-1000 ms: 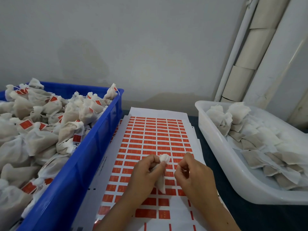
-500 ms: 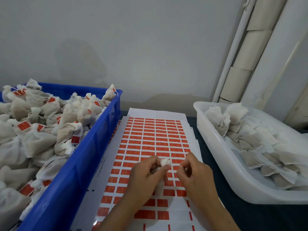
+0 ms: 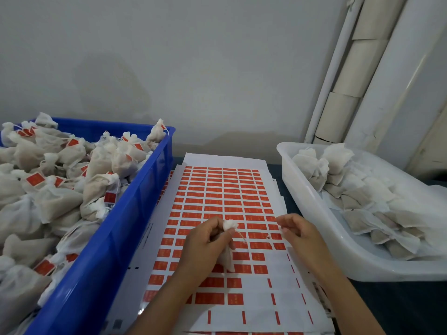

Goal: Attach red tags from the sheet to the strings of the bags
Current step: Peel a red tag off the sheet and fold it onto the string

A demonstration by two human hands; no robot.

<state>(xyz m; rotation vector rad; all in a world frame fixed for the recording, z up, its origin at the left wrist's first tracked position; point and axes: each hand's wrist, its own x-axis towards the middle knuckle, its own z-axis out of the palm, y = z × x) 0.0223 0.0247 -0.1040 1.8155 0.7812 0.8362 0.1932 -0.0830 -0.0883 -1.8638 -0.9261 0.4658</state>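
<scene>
The left hand (image 3: 205, 245) has its grip curled round a small white bag (image 3: 226, 256), pinching it at the gathered neck, whose ruffled top pokes out above the fingers while the beige-filled body hangs below the palm. A thin string (image 3: 240, 236) loops from the neck toward 3 o'clock. The right hand (image 3: 298, 234) hovers just beside it, fingers curled with thumb and forefinger brought together; whether that grip pinches the string end cannot be told, as the tips are too small and blurred.

Both hands are over the sheet (image 3: 225, 163), a white backing lying on the dark worktop (image 3: 387, 303), printed with rows of red tags (image 3: 217, 204). Each tag bears faint pale marks, too small to read. At 6 o'clock many tags are peeled away, leaving bare white with thin red slivers. Small black marks run along the sheet's left margin, unreadable.

At 9 o'clock a blue crate (image 3: 116, 238) is heaped with bags, many carrying red tags on their strings. At 3 o'clock a white tub (image 3: 314, 213) holds bags with no red showing. At 12 o'clock stands a grey wall (image 3: 193, 68), with pale pipes (image 3: 350, 81) at 1 o'clock.
</scene>
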